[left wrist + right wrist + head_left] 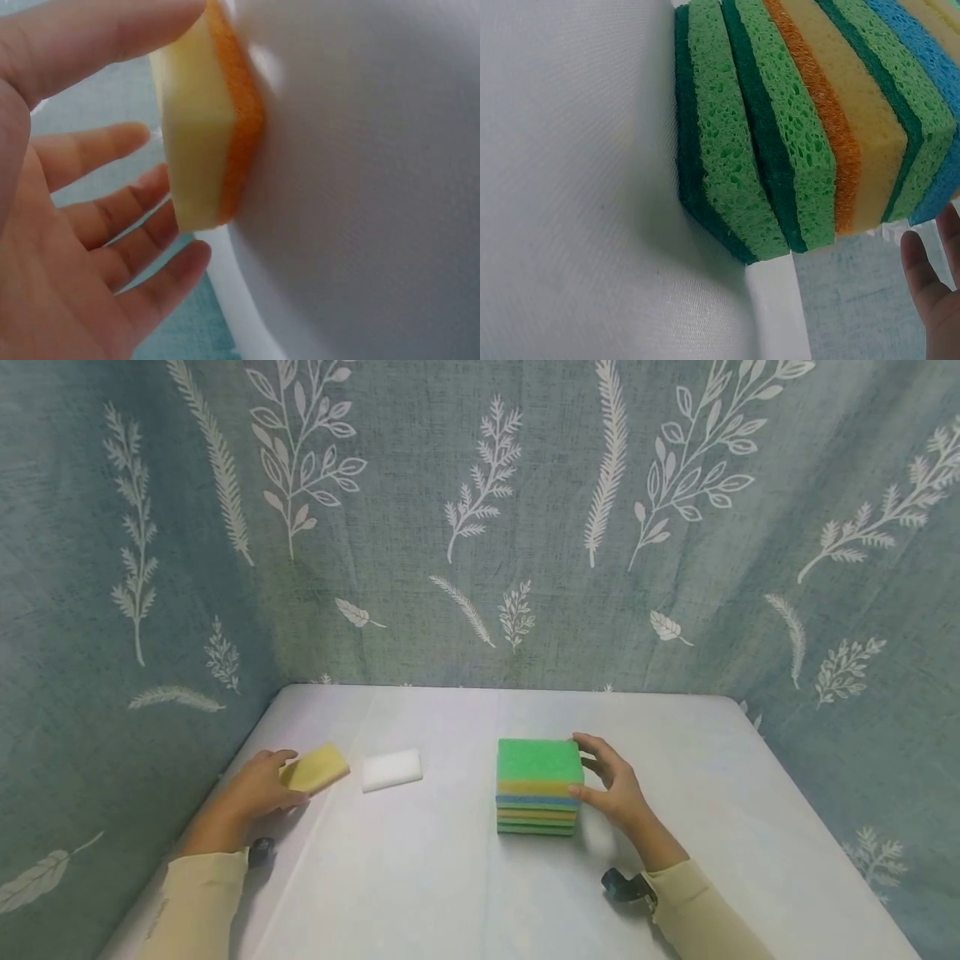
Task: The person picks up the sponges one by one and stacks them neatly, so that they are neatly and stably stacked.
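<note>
At the left of the table my left hand (264, 785) holds one end of a yellow sponge (318, 768). The left wrist view shows its orange scrub layer (241, 112) facing the white surface, the thumb over one side and fingertips at the other. A white sponge (392, 770) lies just to the right. My right hand (611, 781) grips the right side of a stack of sponges (538, 789), thumb at the front and a finger behind the top corner. Green, yellow and blue layers (810, 127) show in the right wrist view, with two fingertips near the blue one.
A white cloth (420, 877) covers the table. Patterned green fabric (480, 543) hangs behind it and along both sides. Small dark devices are worn at the left wrist (261, 852) and right wrist (626, 887), below the sleeves' ends.
</note>
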`<state>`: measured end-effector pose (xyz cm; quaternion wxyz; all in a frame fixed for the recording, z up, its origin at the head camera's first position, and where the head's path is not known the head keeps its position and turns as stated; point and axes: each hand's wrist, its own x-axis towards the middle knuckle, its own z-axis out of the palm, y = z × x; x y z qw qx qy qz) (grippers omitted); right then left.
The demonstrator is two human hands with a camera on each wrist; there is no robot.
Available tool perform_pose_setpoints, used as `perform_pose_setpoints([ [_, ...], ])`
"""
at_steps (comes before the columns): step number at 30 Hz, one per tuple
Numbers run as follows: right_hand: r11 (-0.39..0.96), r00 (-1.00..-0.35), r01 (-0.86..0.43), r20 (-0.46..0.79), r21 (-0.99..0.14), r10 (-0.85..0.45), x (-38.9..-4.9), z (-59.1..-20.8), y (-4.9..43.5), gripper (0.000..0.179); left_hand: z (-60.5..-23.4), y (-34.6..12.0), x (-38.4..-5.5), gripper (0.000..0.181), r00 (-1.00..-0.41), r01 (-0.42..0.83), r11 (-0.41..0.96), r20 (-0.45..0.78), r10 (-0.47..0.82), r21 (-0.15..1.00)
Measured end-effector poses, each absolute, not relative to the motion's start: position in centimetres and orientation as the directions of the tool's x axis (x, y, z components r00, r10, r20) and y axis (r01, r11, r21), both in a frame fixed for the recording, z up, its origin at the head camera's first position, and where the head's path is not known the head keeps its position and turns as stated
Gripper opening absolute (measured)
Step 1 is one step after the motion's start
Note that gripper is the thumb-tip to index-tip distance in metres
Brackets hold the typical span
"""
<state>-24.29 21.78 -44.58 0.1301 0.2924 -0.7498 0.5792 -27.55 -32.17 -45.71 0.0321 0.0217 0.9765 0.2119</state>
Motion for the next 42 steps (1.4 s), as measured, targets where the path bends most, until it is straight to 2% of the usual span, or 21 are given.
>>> perform_pose_setpoints([
  [5,0.157,-0.799,-0.582,0.525,-0.798,-0.293,-23.8,-43.7,21.4,0.067,-45.8,-32.8,-27.6,0.078,-0.996,0.038,0.907,-0.059,0.069,0.420],
  [14,0.155,-0.788,-0.598,0.541,-0.787,-0.295,-23.9,-43.5,21.2,0.067,-45.3,-32.9,-27.7,0.078,-0.997,0.020,0.896,-0.053,0.049,0.444],
  [24,0.206,-0.805,-0.580,0.516,-0.788,-0.292,-23.8,-43.1,20.8,0.068,-44.2,-32.3,-27.9,0.074,-0.981,0.188,0.885,0.121,0.150,0.426],
  [42,0.239,-0.836,-0.537,0.472,-0.809,-0.280,-23.1,-43.2,20.6,0.069,-40.9,-26.2,-26.9,0.068,-0.946,0.319,0.837,0.196,0.256,0.444],
])
